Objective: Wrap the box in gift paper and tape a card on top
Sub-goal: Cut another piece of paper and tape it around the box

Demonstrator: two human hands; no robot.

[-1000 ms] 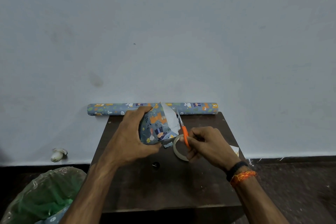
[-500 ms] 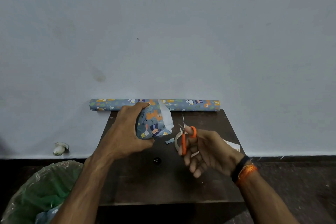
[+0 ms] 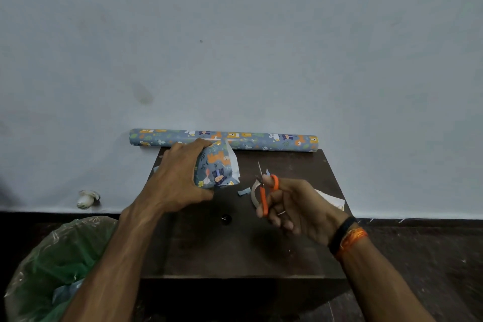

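Left hand: my left hand point(image 3: 180, 180) is clamped over the small box wrapped in blue gift paper with orange animal prints point(image 3: 215, 168), fingers curled across its far top edge and thumb hooked round its near lower corner, so the box is pinned to the dark brown wooden table point(image 3: 235, 248).
Box: it sits at the far left part of the table, right under my left fingers; a loose white-backed flap of paper point(image 3: 232, 161) sticks up on the side away from my palm.
Right hand: my right hand point(image 3: 295, 206) grips a pair of orange-handled scissors point(image 3: 265, 192), thumb through the upper loop, the other fingers curled below the handles; the thin blades point up and away from me, and I cannot tell whether they are parted.
Tape: a ring of pale tape point(image 3: 254, 192) lies on the table just beyond my right fingertips, partly hidden by the scissors.
Scrap: a small blue paper offcut point(image 3: 243, 191) lies between my two hands, just left of the tape.
Card: a white card point(image 3: 330, 201) shows behind my right knuckles, near the table's right edge.
Roll: the long roll of matching blue printed paper point(image 3: 261, 140) lies along the wall, just beyond my left fingertips.
Wrist: a black band and orange thread point(image 3: 347, 239) circle my right wrist.
Bin: a bin lined with a green plastic bag point(image 3: 52, 266) stands below my left forearm.
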